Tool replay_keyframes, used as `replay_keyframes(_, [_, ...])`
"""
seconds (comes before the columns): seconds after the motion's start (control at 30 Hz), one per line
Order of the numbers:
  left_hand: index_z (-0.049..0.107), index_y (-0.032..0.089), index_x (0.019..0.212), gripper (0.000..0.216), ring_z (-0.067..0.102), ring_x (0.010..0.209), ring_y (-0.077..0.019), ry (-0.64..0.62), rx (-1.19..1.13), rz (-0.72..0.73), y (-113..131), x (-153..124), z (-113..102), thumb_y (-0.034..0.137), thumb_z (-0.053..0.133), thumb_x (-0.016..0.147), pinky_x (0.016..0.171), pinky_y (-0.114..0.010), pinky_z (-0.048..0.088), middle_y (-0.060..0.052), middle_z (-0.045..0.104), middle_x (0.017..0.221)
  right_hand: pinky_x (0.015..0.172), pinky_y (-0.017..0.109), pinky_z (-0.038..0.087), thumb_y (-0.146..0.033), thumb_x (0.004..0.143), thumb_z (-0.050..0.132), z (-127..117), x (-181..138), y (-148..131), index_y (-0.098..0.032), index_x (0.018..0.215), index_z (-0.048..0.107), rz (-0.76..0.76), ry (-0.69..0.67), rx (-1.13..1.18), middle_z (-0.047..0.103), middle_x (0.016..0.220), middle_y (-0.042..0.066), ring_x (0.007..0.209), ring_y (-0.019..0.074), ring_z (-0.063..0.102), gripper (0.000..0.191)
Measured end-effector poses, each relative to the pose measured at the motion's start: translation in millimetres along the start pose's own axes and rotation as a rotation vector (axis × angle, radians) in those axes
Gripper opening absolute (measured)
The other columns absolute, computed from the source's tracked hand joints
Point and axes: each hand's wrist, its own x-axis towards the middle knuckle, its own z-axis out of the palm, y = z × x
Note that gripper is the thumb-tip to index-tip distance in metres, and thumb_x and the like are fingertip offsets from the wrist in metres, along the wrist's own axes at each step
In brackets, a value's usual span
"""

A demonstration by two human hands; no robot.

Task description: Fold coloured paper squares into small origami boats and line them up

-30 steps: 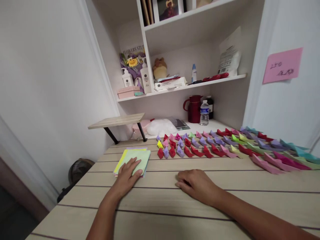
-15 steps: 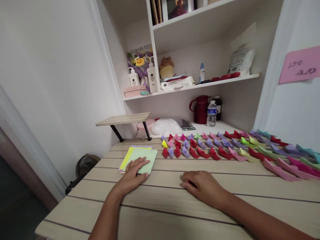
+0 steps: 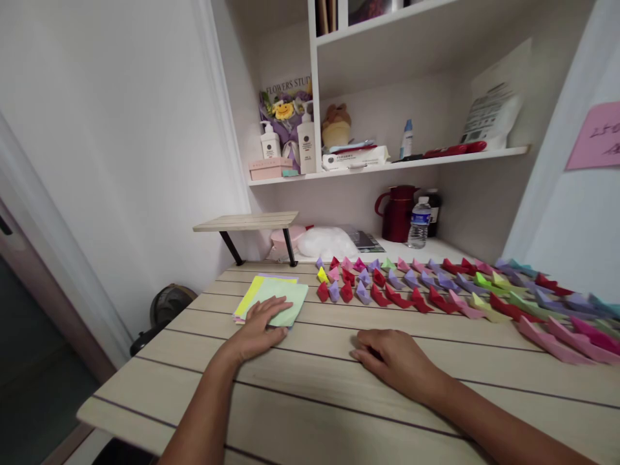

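My left hand lies with fingers stretched out over a stack of coloured paper sheets, a pale green sheet on top and yellow and purple edges showing beneath. To the right, my right hand rests on the wooden table, its fingers curled in and no object visible in them. Beyond it stand rows of folded paper boats in red, purple, pink, green, yellow and blue, apart from both hands.
A small wooden riser on black legs stands at the table's back left. Behind the boats are a dark red jug, a water bottle and a white plastic bag. Shelves with bottles and a plush toy rise above.
The head view has turned slightly left, so the shelves and boats appear farther right. Both hands keep their places, the left on the paper stack and the right curled on the table.
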Motion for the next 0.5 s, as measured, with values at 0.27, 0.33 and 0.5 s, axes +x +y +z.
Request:
replay_keyframes(0.27, [0.053,0.033,0.136,0.053,0.031,0.144,-0.0248,-0.003,-0.027,0.016,1.1,-1.0,-3.0,0.036,0.058,0.083,0.120,-0.049,0.018,-0.001,0.044,0.152,0.058,0.026,0.026,-0.036,0.093,0.048,-1.0,-0.4,-2.5,-0.021,0.067,0.047,-0.001,-0.003,-0.004,0.064,0.070,0.000,0.062,0.0152,0.052,0.029])
replay_keyframes(0.33, [0.054,0.033,0.136,0.053,0.031,0.144,-0.0246,-0.008,-0.035,0.020,1.4,-1.3,-4.3,0.036,0.058,0.083,0.120,-0.048,0.019,-0.001,0.045,0.152,0.057,0.026,0.026,-0.035,0.093,0.048,-1.1,-0.8,-3.0,-0.021,0.067,0.047,0.000,0.001,0.001,0.063,0.070,0.000,0.062,0.0150,0.052,0.029])
replay_keyframes(0.5, [0.053,0.032,0.136,0.054,0.032,0.144,-0.0238,-0.009,-0.057,0.031,2.5,-2.5,-6.6,0.033,0.057,0.082,0.120,-0.046,0.021,0.000,0.045,0.152,0.057,0.026,0.026,-0.036,0.093,0.048,-1.5,-0.8,-2.4,-0.021,0.066,0.046,-0.003,0.004,0.000,0.063,0.069,0.000,0.062,0.0149,0.051,0.030])
